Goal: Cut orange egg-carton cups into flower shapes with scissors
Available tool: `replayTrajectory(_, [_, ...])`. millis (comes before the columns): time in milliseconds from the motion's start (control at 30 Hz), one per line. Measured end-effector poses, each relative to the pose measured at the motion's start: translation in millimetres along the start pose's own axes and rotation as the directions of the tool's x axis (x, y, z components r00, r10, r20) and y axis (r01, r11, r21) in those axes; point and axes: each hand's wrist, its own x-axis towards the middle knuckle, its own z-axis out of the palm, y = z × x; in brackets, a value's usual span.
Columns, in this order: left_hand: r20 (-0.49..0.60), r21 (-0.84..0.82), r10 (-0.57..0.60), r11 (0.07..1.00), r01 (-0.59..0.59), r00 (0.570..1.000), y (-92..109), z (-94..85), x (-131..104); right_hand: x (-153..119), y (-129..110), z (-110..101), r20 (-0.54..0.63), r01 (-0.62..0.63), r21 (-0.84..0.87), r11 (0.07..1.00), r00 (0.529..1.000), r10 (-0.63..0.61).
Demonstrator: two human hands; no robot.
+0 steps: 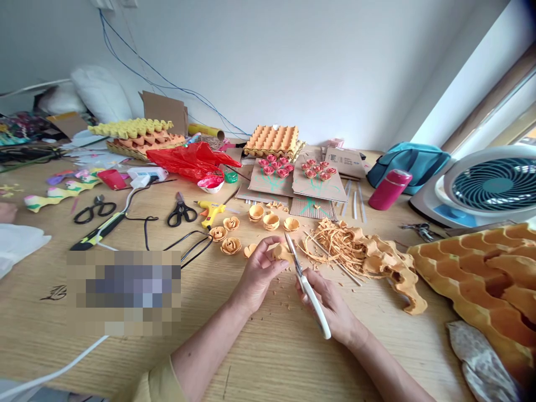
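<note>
My left hand (260, 274) pinches a small orange egg-carton cup piece (283, 253) between thumb and fingers. In my right hand (329, 301) is a pair of white-handled scissors (309, 287), its blades pointing up and away, right beside the piece. Small orange scraps lie on the table below. Just beyond my hands stand cut cups (271, 221), and to their left are rose-shaped cups (230, 245). A pile of orange strips (330, 243) lies to the right of the scissors.
Large egg trays (473, 273) stand at the right, near a fan (498, 184) and a pink bottle (390, 190). Cardboard with red flowers (320, 181) lies behind. Black scissors (181, 212), a yellow glue gun (210, 212) and red plastic (192, 162) are at the left.
</note>
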Motion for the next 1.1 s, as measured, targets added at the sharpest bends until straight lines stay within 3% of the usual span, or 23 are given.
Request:
replayTrajectory(433, [-0.028, 0.005, 0.024, 1.000, -0.024, 0.999, 5.7, -1.0, 1.6, 0.0, -4.0, -4.3, -0.025, 0.010, -0.050, 0.999, 1.000, -0.011])
replayTrajectory(533, [-0.018, 0.017, 0.044, 0.999, -0.043, 0.999, 6.4, -3.2, 3.1, -0.4, -3.3, -3.1, -0.040, -0.003, 0.028, 1.000, 0.999, 0.004])
replayTrajectory(733, [-0.010, 0.019, 0.029, 0.999, -0.029, 1.000, 10.7, -4.1, 3.2, 2.5, -1.5, -0.6, 0.006, -0.118, 0.377, 0.919, 0.992, 0.125])
replayTrajectory(1100, [0.033, 0.060, -0.013, 0.998, 0.011, 0.999, 6.8, -6.0, 2.9, 1.0, 1.9, -6.6, -0.061, -0.075, 0.409, 0.909, 0.992, 0.109])
